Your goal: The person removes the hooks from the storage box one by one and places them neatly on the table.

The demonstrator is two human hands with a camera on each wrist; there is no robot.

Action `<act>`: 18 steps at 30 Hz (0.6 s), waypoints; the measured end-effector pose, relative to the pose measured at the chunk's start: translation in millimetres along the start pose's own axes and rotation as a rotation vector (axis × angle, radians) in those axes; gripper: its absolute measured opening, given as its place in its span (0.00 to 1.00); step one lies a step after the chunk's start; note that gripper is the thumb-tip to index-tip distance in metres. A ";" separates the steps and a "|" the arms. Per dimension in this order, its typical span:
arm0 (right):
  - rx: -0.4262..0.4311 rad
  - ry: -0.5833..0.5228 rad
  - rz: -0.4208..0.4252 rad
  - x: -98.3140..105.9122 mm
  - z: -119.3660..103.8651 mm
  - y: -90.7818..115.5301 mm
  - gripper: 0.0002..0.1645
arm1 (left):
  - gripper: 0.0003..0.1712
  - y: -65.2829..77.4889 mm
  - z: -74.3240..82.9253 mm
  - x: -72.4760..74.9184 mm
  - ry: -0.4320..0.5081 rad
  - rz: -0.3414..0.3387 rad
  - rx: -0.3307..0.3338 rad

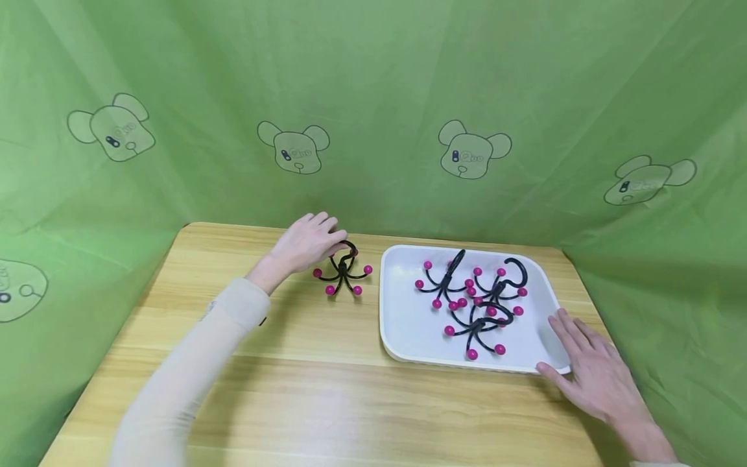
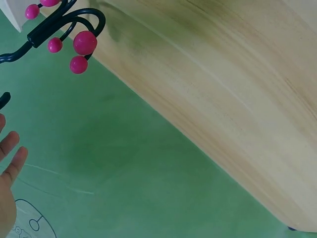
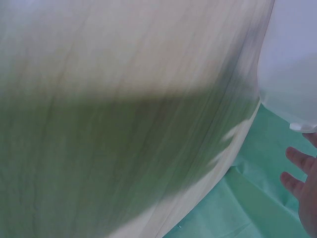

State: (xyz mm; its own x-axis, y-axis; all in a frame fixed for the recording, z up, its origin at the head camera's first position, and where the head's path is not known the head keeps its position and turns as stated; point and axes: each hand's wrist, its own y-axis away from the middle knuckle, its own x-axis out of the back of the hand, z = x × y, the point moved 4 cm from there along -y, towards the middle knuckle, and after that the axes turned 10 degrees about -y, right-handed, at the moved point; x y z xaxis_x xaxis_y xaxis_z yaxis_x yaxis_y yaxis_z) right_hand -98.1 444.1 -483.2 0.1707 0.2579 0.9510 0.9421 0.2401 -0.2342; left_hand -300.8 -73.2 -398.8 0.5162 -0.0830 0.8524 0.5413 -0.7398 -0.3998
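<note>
My left hand (image 1: 309, 241) pinches the curved black handle of a multi-armed hook (image 1: 342, 267) with bright pink ball tips, left of the tray. In the left wrist view that hook (image 2: 47, 29) shows at the upper left, its handle partly outside the frame, and the other fingers (image 2: 15, 161) are spread. With fingers fairly straight, my right hand (image 1: 598, 376) rests at the right front corner of a white tray (image 1: 403, 324). Inside the tray lie three more such hooks: one on the left (image 1: 446, 282), one at the back right (image 1: 498, 288) and one in front (image 1: 478, 326).
The wooden table (image 1: 315, 395) ends at the back against a green curtain (image 1: 379, 78) printed with bear heads. Curtain also hangs on both sides. A small dark mark (image 1: 262, 321) shows beside the left sleeve (image 1: 192, 370).
</note>
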 end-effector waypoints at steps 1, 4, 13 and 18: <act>0.000 0.000 0.001 -0.2 0.1 0.1 0.59 | 0.14 0.2 0.2 -0.9 0.004 -0.005 0.002; -0.001 0.001 0.002 -0.8 0.2 0.1 0.59 | 0.13 0.5 0.4 -3.2 0.011 -0.014 0.009; -0.002 0.003 0.002 -1.6 0.4 -0.2 0.58 | 0.13 1.5 1.8 -9.5 0.024 -0.023 0.018; 0.000 0.005 0.004 -1.4 0.9 0.0 0.58 | 0.13 2.1 2.2 -12.8 0.032 -0.035 0.023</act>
State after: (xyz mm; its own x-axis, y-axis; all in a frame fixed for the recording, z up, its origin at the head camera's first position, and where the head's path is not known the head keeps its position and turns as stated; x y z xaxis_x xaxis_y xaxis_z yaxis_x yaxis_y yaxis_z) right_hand -98.7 444.6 -484.7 0.1759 0.2545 0.9510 0.9414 0.2389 -0.2380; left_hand -304.8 -72.2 -411.4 0.4755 -0.0785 0.8762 0.5737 -0.7274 -0.3765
